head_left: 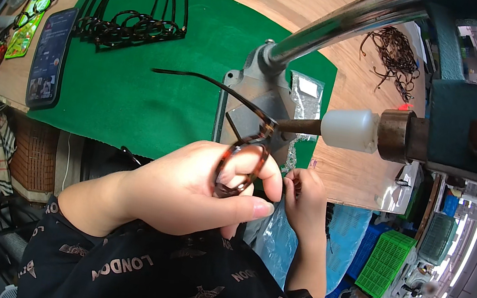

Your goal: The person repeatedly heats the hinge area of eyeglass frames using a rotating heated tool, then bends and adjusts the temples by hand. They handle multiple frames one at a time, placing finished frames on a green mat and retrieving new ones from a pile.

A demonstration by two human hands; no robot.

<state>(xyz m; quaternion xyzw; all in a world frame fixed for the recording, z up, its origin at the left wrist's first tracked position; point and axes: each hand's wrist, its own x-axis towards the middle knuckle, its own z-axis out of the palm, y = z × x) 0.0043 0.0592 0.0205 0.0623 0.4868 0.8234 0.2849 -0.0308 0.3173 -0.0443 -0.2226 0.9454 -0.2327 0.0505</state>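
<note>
My left hand [187,181] is closed on a tortoiseshell eyeglass frame [219,174], with fingers behind and through one rim. A dark temple [211,81] of the frame stretches left over the green mat [187,120]. The frame's hinge corner sits right by the tip of a metal rod [300,126] on a bench machine; I cannot tell whether they touch. At the table's front edge, my right hand [307,199] has its fingers curled and pressed together. What they hold, if anything, is hidden. Just beyond it lies a clear bag of tiny parts [305,106].
A metal post [343,29] rises from a cast base [261,100], with a white cylinder [346,128] on the machine at right. Several assembled glasses [130,28] lie at back left beside a phone [49,62]. Loose temples [394,58] are heaped at back right.
</note>
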